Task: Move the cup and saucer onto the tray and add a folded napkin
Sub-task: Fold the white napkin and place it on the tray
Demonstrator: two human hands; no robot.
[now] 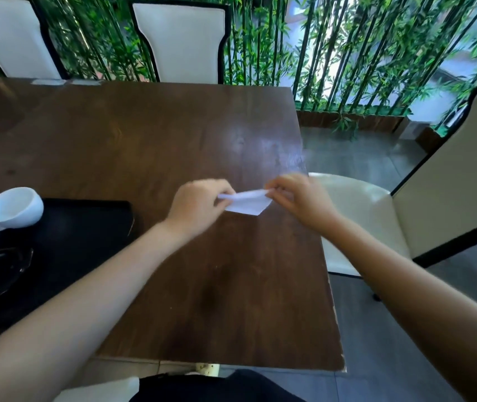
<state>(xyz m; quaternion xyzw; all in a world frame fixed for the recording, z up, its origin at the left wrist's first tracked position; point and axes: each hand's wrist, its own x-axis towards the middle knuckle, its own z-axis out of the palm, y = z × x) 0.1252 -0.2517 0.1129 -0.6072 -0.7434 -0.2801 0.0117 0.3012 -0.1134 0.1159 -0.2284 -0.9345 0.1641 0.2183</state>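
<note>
Head view: the one white napkin (247,203) hangs just above the brown table (173,134), right of its middle, stretched between two hands. The left hand (199,208) pinches its left end and the right hand (301,201) pinches its right end, fingers curled onto the paper. Motion blur hides exactly which fingertips meet. The sheet already looks doubled, with a corner pointing down, so I judge the folding step to be in hand. The single black tray (86,227) lies well apart at the table's left edge. It carries one white cup (14,208), which appears tilted. One dark glass saucer (2,268) sits nearer the person. I cannot tell whether the cup rests on it or just beyond it. The next move likely calls for pressing the crease flat, then carrying the napkin left to a bare part of the tray without knocking the cup. Three pale chairs (182,39) show, two across the table and one at its right side.
</note>
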